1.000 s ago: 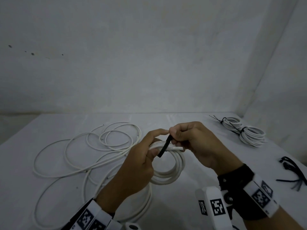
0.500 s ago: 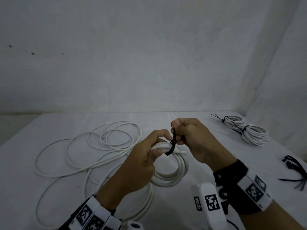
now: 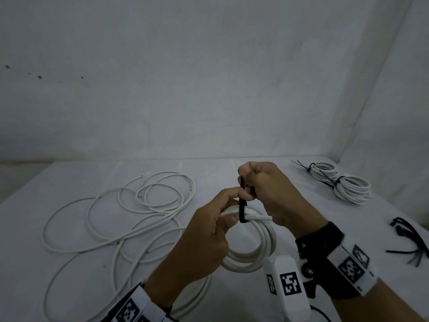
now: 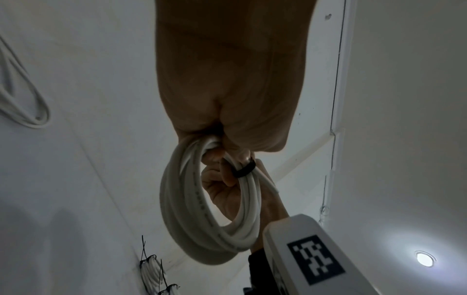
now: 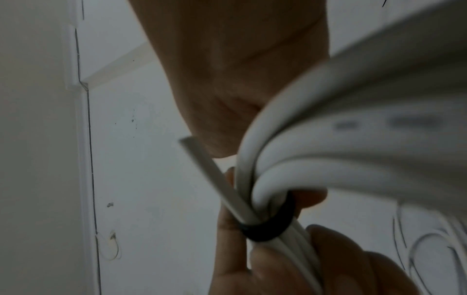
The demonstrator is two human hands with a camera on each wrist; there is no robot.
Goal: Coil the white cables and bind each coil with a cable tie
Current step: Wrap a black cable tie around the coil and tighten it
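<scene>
Tie (image 5: 267, 229) circles coil (image 3: 260, 252) (underside visible only from wrists).

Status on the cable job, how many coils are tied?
Done: two tied coils at far right. In hand: left hand holds a third coil; right hand pulls its black tie. Left: loose cables; spare ties waiting.

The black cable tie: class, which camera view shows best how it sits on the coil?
Head view: the black cable tie wraps the coil, its tail up in the right hand. Both wrist views show only the band around the strands.
</scene>
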